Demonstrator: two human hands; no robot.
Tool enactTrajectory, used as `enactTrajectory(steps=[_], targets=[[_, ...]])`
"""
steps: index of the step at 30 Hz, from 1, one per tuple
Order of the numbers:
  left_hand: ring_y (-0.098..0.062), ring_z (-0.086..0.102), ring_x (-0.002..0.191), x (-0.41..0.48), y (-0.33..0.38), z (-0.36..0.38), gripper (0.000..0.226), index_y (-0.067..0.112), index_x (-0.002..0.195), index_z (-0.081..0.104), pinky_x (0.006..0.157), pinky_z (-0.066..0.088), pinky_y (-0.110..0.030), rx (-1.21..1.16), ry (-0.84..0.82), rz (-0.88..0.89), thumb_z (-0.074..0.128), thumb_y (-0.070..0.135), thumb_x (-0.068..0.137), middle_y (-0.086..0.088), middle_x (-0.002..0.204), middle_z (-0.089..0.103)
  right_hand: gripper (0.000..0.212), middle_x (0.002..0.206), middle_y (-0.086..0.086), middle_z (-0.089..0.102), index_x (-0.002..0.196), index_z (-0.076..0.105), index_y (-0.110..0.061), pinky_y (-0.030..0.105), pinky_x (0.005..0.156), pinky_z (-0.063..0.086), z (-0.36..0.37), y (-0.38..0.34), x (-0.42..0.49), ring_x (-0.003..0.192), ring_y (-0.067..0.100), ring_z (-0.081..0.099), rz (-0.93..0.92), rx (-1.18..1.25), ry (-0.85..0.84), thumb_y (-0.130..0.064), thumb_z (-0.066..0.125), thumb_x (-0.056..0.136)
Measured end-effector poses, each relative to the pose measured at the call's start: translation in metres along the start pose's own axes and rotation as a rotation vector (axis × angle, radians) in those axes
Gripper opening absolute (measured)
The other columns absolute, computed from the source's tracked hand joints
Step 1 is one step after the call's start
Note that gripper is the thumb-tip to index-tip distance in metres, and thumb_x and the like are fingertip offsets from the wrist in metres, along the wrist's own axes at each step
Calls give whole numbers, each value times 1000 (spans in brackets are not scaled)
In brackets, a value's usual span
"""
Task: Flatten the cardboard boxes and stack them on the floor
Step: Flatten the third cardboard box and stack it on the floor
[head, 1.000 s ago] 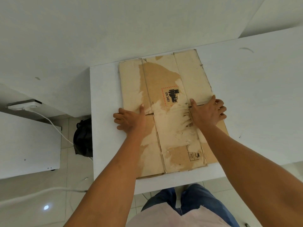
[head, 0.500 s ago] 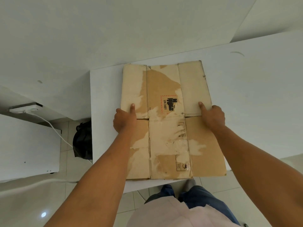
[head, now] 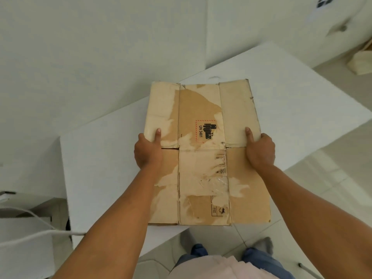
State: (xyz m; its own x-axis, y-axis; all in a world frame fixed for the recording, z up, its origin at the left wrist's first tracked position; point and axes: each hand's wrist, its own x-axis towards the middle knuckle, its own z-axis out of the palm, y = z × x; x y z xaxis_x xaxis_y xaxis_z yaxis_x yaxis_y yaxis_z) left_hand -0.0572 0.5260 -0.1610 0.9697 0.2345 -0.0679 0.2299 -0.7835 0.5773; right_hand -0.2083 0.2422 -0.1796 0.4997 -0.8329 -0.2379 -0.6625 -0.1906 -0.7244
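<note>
A flattened brown cardboard box (head: 203, 158), torn and patchy with a "UN 3481" label, is held flat above the white table (head: 100, 158). My left hand (head: 149, 152) grips its left edge at the middle slit, thumb on top. My right hand (head: 260, 151) grips the right edge the same way. The near end of the box hangs past the table's front edge, over the floor and my legs.
White walls stand behind the table. A white unit with a cable (head: 30, 236) sits at the lower left. Tiled floor (head: 332, 178) lies to the right, with pale wooden pieces (head: 360, 61) on it at the far right.
Both hands went from pressing flat on the box to gripping its side edges. The box has lifted off the table and come toward me; the view has swung to the right.
</note>
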Motion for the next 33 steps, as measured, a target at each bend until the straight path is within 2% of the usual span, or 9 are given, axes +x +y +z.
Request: enactTrajectory(steps=[3,7,11,16,20,23,28,33], targets=[[-29,62,81,-30,56,26,67,13,100,52,62,52,-39,-24,5,63,45,78,87,-6,91,63,64,95,-1,60,101,57,-15,39,78,45,-57,14,30,87,25,58,-1,31,51,-77,44,94],[-29,62,80,-84,133,66,67,13,102,53,62,51,-37,-48,3,134,45,78,88,-6,92,63,68,86,-4,58,97,57,-13,42,77,50,-140,45,75,84,26,60,8,64,121,-80,43,92],[-29,63,82,-139,202,113,67,14,103,52,65,56,-40,-76,-7,183,45,78,87,-6,94,64,68,94,1,63,99,57,-16,44,78,52,-216,81,120,87,27,62,25,78,173,-82,41,91],[-29,61,80,-197,279,168,67,14,101,52,62,52,-37,-105,-29,233,44,78,88,-6,91,63,69,101,3,66,108,60,-15,48,84,54,-299,122,173,94,30,63,39,93,240,-80,43,92],[-28,59,79,-225,334,214,65,14,102,51,63,49,-35,-115,-53,278,45,77,89,-2,89,59,67,98,3,67,104,61,-15,45,80,53,-346,150,219,90,30,64,69,111,280,-79,45,92],[-27,58,79,-237,374,251,63,15,101,51,63,47,-34,-123,-74,298,46,77,89,-1,88,58,71,99,4,68,107,62,-14,47,79,54,-370,169,258,90,31,64,90,108,314,-81,44,91],[-28,57,78,-245,439,324,63,15,98,50,60,45,-34,-142,-117,315,46,77,88,-2,86,59,67,88,2,64,92,56,-15,42,71,50,-404,191,331,82,30,62,139,70,335,-80,44,91],[-28,56,77,-258,510,390,63,14,100,50,59,44,-34,-131,-176,307,46,76,89,-2,86,58,65,86,2,63,90,55,-15,42,70,49,-446,204,409,80,30,62,184,33,363,-80,45,91]])
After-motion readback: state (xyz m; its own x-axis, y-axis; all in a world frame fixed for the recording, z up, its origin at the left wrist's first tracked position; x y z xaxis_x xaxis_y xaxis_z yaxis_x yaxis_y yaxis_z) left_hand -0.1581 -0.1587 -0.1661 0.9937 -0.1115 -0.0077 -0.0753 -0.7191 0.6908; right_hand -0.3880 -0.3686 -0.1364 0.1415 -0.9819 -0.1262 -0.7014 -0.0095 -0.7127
